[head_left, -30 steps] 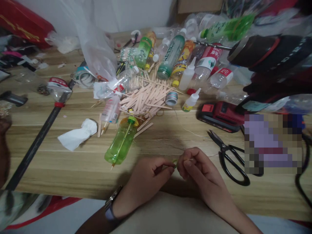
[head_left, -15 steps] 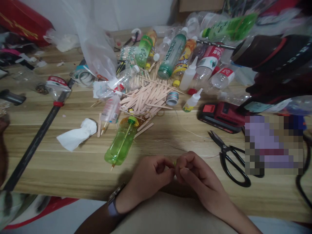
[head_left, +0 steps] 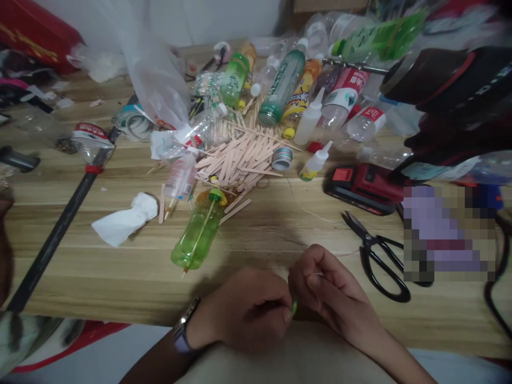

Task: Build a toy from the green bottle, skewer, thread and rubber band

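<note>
Both my hands are close together at the table's front edge. My left hand (head_left: 252,309), with a watch on its wrist, is closed on a small green curved piece (head_left: 294,308); most of it is hidden by the fingers. Right beside it, my right hand (head_left: 328,288) pinches a thin pale thread (head_left: 317,274) between thumb and forefinger. To the left lies a green bottle (head_left: 198,234) with a thin stick through its length. Black-handled scissors (head_left: 370,242) lie open to the right of my right hand.
Wooden craft sticks (head_left: 244,154) are piled mid-table, with a small spool (head_left: 282,158) beside them. A glue bottle (head_left: 316,162) stands near a red and black power drill (head_left: 360,186). Many plastic bottles crowd the back. Crumpled tissue (head_left: 126,218) and a dark bar (head_left: 60,229) lie left.
My left hand has turned over, knuckles up, and moved slightly down, with the green piece showing more. My right hand has drawn slightly apart from it, a thread now visible at its fingertips.
</note>
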`<action>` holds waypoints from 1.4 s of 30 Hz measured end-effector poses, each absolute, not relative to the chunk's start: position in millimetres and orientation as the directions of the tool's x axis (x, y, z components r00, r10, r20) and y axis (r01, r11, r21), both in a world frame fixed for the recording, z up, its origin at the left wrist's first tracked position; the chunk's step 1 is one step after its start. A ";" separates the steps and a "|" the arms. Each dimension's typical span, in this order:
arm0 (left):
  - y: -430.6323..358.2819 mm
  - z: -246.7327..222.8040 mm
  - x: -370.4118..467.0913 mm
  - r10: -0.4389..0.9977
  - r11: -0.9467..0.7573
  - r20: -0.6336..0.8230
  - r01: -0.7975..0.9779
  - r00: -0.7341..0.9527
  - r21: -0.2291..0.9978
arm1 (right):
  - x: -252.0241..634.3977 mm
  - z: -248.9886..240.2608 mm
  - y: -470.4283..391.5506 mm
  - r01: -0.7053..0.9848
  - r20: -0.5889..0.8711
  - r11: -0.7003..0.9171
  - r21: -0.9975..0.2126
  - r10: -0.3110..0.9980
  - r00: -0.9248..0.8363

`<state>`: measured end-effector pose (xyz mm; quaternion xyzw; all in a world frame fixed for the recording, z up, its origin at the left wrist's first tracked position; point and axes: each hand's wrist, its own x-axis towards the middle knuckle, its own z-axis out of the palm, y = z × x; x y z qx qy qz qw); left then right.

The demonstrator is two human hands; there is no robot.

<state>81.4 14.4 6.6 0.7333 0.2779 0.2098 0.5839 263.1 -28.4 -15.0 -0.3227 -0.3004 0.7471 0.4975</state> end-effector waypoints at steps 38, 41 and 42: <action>10.5 4.3 82.8 0.752 -0.284 -0.074 0.423 0.655 0.860 | 259.1 7.9 -18.0 0.293 -0.043 0.071 -0.954 0.929 -0.367; 9.0 4.8 82.8 0.741 -0.433 0.000 0.478 0.671 0.764 | 258.6 9.6 -18.5 0.318 -0.022 0.101 -0.943 0.932 -0.361; 8.4 4.8 82.6 0.737 -0.470 0.018 0.492 0.676 0.733 | 258.2 10.2 -18.8 0.325 -0.013 0.109 -0.939 0.935 -0.353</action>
